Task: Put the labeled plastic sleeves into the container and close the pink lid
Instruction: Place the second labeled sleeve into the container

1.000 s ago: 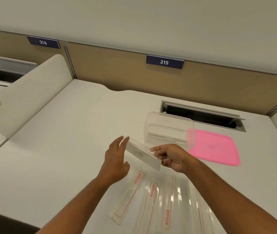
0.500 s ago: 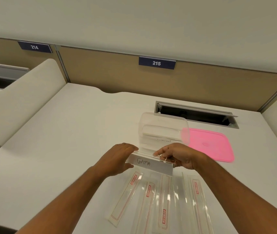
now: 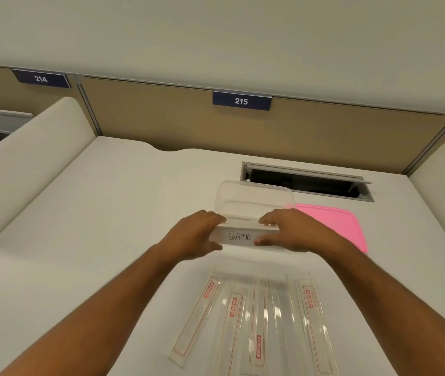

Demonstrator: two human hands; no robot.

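Desk (image 3: 86, 240), white, bearing all items. Nearest the viewer: loose sleeves (image 3: 256, 321), clear plastic with red printed borders and red lettering, about five, lying flat side by side and fanned slightly, lengthwise toward the container; some overlap, exact count uncertain at the lower edge. Beyond these, between them and the container: held sleeve (image 3: 239, 236), a clear strip with a white label handwritten "GAMA", lying crosswise, parallel to the container's near wall and just before it; whether it touches the container cannot be told. Left hand (image 3: 197, 234) grips its left end, fingers curled over the top edge, thumb beneath. Right hand (image 3: 287, 230) grips its right end in the same manner, fingers on top, thumb at the lower edge. Both forearms bare. Container (image 3: 254, 204), clear plastic, rectangular with rounded corners, open at the top, standing upright; contents unclear through the wall. Lid (image 3: 335, 221), pink, flat on the desk just right of the container, partly covered by the right hand. Behind the container: cable slot (image 3: 305, 183), flap raised. Farthest: tan partition (image 3: 161, 123) with placard (image 3: 241, 101) reading 215.
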